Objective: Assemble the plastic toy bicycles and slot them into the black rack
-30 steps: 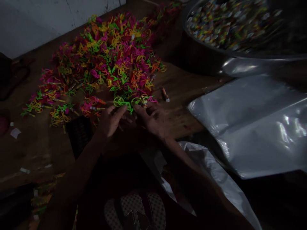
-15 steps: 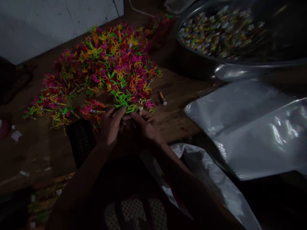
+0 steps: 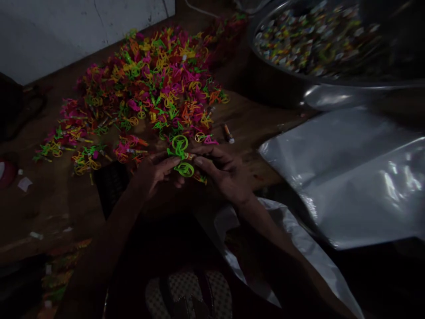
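Green toy point(image 3: 179, 153) sits just off the pile's point(image 3: 142, 84) near edge, pinched in the left hand point(image 3: 151, 175); right hand point(image 3: 229, 177) grips the small tube point(image 3: 189, 156) against it. Step looks like fitting tube to toy — next move likely calls for steady pinch, straight push. Joint too dark to read, undersides of hands hidden; bowl point(image 3: 285, 86) right of the pile — cut off.

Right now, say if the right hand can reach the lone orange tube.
Probably yes: the orange tube lies beyond the right hand, nothing visible between, though that hand's busy with the green piece.
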`<state>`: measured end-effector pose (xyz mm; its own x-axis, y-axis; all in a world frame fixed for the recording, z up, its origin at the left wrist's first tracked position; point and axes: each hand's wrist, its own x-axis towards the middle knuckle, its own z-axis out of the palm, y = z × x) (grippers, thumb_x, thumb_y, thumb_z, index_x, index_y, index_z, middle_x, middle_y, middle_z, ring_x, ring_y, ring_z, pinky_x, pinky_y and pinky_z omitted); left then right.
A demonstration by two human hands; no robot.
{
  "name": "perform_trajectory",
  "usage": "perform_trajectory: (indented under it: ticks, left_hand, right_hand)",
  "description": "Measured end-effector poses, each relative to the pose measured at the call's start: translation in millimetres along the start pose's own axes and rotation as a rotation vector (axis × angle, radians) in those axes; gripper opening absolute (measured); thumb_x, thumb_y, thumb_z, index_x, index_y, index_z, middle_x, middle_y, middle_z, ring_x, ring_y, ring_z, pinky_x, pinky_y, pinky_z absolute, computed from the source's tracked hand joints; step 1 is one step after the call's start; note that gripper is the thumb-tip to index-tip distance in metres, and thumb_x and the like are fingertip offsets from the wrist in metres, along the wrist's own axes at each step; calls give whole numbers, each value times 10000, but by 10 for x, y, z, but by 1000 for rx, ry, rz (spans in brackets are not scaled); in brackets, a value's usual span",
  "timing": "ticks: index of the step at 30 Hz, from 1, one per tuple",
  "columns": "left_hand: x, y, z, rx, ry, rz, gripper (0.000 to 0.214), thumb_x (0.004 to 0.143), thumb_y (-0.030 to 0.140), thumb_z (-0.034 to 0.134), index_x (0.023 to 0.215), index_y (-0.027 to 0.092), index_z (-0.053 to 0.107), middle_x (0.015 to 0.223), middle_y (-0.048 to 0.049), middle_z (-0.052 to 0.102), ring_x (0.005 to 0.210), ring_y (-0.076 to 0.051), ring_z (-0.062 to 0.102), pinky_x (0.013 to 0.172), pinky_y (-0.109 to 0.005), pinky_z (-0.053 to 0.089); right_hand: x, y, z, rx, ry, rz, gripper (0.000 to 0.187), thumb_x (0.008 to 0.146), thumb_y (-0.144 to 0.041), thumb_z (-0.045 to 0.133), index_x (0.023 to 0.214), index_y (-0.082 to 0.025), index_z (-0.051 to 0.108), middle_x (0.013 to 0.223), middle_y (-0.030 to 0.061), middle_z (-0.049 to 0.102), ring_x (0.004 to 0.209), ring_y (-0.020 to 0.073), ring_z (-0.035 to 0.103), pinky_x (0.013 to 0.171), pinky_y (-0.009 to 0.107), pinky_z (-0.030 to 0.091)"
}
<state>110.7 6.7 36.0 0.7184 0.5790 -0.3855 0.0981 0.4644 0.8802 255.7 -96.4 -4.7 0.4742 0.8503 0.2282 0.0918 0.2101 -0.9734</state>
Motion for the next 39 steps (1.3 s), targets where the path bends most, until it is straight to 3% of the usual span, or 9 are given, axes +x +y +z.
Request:
perform_trajectory:
  ticks: [4,12,18,21,27,31,35,37,39]
  left_hand:
    - [-16,-26,21,-37,12,-19,196,722,313,784,806,163,692,648,1,677,523,-121,631,513,-235,527]
    - [-40,-76,65,-125,55,-16,207,705,283,798,856,175,707,665,14,699,548,-116,655,541,-206,530]
    - [-43,-169,39,-175,-2,-77,215,729,319,779,862,162,716,727,-33,718,595,-160,686,582,-270,575]
    - [-49,-217,-15,-165,3,-123,210,739,328,780,871,172,731,777,-41,737,664,-172,709,634,-272,580]
    - [-84,-229,-21,-108,43,-121,172,700,295,822,792,171,748,781,-25,750,727,-160,717,706,-245,555]
    - [-98,-284,25,-95,41,-125,222,688,316,819,844,171,756,794,-25,756,727,-166,716,727,-270,554]
    - [-76,-258,6,88,92,-31,258,687,368,835,829,174,740,788,-21,749,762,-178,716,735,-278,552]
    - [-54,-138,-65,212,194,44,281,694,407,814,832,179,724,727,-13,722,671,-168,686,656,-287,544]
    - [-41,47,-190,369,337,154,304,737,472,754,845,192,709,683,-13,692,589,-172,640,573,-313,522]
  right_hand:
    - [-37,41,49,59,-8,31,351,871,-594,661,964,-259,704,897,0,728,732,143,659,637,287,564]
    - [-62,-18,30,-69,-10,-60,281,909,-536,638,962,-264,684,931,34,737,890,211,697,836,397,571]
    - [-114,202,83,-103,-2,-101,365,918,-605,568,974,-258,666,954,48,717,883,215,674,835,401,560]
    - [-119,230,52,-149,-56,-147,361,927,-596,553,948,-253,665,897,40,707,846,208,660,792,385,547]
    - [-79,-38,-144,-316,-258,-163,256,948,-510,558,863,-295,666,873,46,697,838,224,645,791,401,529]
    - [-63,-43,-174,-359,-276,-202,205,944,-444,571,845,-280,644,852,40,673,818,221,641,768,394,538]
    - [16,-41,-93,-364,-316,-338,108,945,-304,568,874,-248,627,873,33,672,850,196,646,772,355,549]
    - [79,-94,-94,-343,-249,-314,119,960,-337,566,992,-244,633,917,23,681,847,177,643,772,337,548]
    - [114,-150,-168,-328,-65,-256,238,958,-414,583,1119,-242,618,944,17,680,815,164,633,743,326,540]
